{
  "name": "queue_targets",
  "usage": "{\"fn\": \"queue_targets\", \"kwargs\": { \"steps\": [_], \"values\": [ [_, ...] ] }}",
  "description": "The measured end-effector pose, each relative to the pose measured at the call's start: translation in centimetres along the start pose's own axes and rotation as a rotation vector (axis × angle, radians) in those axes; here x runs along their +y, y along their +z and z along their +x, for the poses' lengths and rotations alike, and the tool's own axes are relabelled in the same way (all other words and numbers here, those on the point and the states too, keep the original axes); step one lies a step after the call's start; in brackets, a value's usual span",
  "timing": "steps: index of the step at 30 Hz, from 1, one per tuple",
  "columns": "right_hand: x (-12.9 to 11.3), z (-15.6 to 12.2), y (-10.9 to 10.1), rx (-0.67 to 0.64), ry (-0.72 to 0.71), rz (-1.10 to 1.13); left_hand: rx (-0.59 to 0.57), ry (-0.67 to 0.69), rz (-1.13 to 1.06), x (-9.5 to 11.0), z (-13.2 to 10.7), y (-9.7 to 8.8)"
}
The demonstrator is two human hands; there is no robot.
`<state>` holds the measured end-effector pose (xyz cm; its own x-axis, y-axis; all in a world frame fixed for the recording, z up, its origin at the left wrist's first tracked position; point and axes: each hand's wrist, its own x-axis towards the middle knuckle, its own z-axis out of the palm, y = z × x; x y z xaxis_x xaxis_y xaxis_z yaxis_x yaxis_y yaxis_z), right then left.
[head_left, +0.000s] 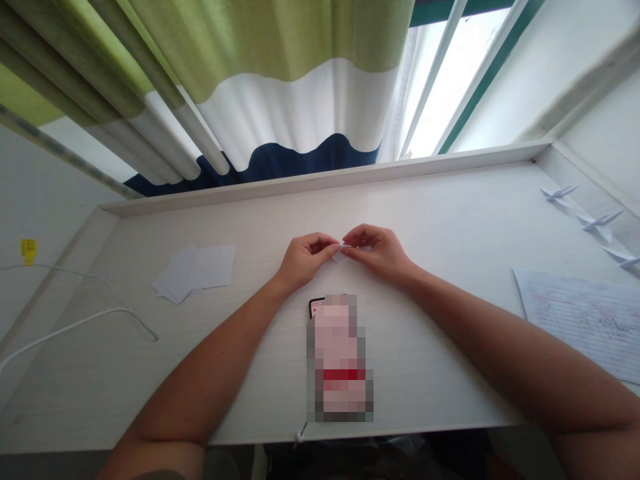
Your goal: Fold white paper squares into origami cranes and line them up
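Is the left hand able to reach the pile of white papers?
Probably yes: only bare table lies between the left hand and the paper pile, though its fingers pinch a small paper.

I pinch a small folded bit of white paper (pixel 344 249) between the fingertips of my left hand (pixel 304 259) and my right hand (pixel 376 252), both held just above the white desk (pixel 450 220). A phone (pixel 339 357) lies flat just below my hands, and a loose stack of white paper squares (pixel 196 271) sits to my left beside a white cable (pixel 75 323). To my right lie a lined written sheet (pixel 583 317) and three folded paper cranes (pixel 597 221) along the desk's edge.
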<state>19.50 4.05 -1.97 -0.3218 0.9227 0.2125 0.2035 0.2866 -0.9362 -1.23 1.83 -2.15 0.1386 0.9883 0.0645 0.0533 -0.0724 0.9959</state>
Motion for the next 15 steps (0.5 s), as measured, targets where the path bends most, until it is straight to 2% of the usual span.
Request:
{"fn": "queue_targets", "kwargs": {
  "steps": [3,9,15],
  "values": [
    [-0.29,-0.04,-0.12,0.0,0.01,-0.018,0.004,-0.003,-0.026,-0.01,0.03,-0.03],
    [-0.75,0.03,-0.27,-0.115,0.057,-0.055,0.002,-0.021,-0.018,0.07,-0.17,0.0],
    [-0.48,0.01,-0.24,-0.105,0.029,-0.085,-0.021,-0.007,0.035,0.31,-0.17,-0.08]
  ]
}}
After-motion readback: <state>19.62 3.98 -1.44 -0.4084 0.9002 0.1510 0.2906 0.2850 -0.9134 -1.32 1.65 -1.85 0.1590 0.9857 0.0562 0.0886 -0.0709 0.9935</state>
